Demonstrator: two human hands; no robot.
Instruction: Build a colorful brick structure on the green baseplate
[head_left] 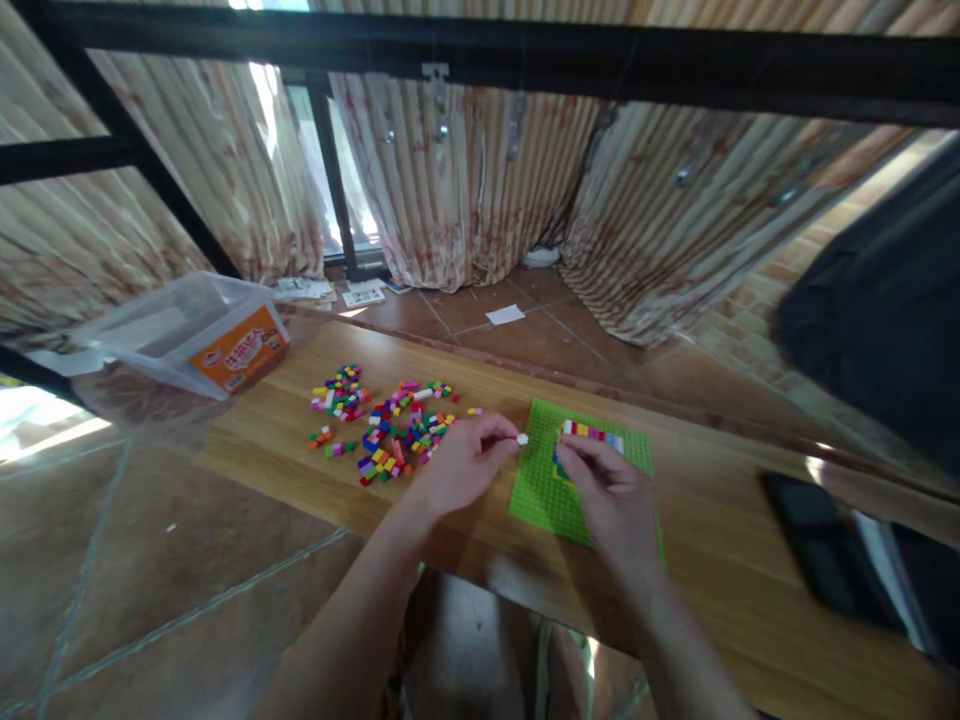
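My left hand (469, 465) pinches a small white building brick (522, 439) between thumb and fingertips, just beside the left edge of a green baseplate (544, 490). Over that baseplate, my right hand (611, 485) has its fingers closed at a built-up patch of coloured bricks (592, 431). The patch shows red, yellow, white and blue pieces, and my hand covers part of it. Whether the right fingers hold a brick I cannot make out. Left of my left hand, a loose pile of coloured bricks (412, 430) lies spread over the wooden table.
A clear plastic tub (169, 340) with an orange label stands at the table's left end. Toward the right lies a black tablet-like slab (821, 545) beside other dark items. Curtains (465, 180) hang behind a black metal bar (480, 55). Papers (505, 315) lie on the tiled floor.
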